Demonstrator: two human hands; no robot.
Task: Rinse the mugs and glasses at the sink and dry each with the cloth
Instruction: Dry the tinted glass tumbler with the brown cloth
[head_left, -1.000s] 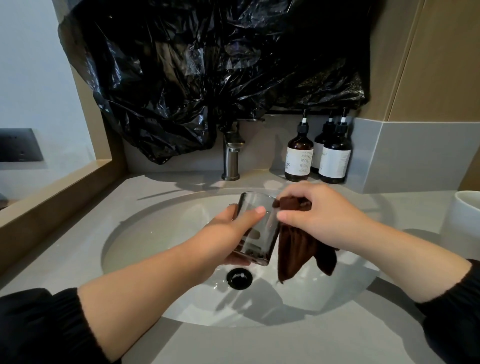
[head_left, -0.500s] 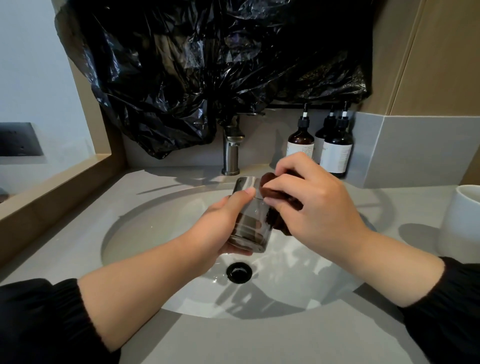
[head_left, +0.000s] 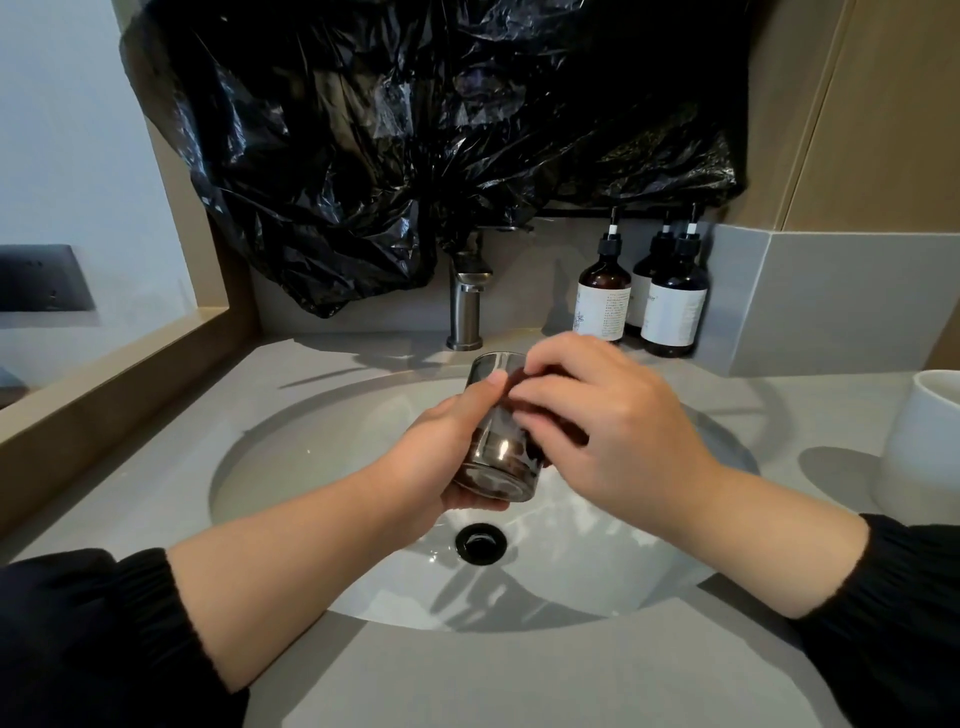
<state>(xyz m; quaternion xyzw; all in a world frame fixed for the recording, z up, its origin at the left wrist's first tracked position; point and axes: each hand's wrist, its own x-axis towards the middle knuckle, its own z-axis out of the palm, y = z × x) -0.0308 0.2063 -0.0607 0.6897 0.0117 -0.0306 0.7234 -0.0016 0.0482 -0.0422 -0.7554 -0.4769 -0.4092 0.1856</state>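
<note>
The glass (head_left: 493, 436), smoky and see-through, is held in the air above the middle of the sink (head_left: 322, 467), its mouth tipped a little away to the far side and its thick base toward the near side. The left hand (head_left: 441, 457) grips it from the left, fingers wrapped under and behind it and the thumb laid up along its near wall. The right hand (head_left: 618, 441) comes in from the right with its fingers curled, pinching a dark brown cloth (head_left: 563, 434) and pressing it into the mouth of the glass; most of the cloth is hidden by the fingers and the glass. Straight below, near the front of the white basin, is the black drain (head_left: 480, 542). Both forearms are bare, with black sleeves (head_left: 93, 639) pushed up at the near edge.

On the far side of the grey worktop (head_left: 467, 680) a steel tap (head_left: 465, 306) stands behind the basin, with three brown pump bottles (head_left: 602, 301) to its right. A white mug (head_left: 919, 441) stands at the right edge. A crumpled black plastic bag (head_left: 415, 130) hangs over the wall above the tap.
</note>
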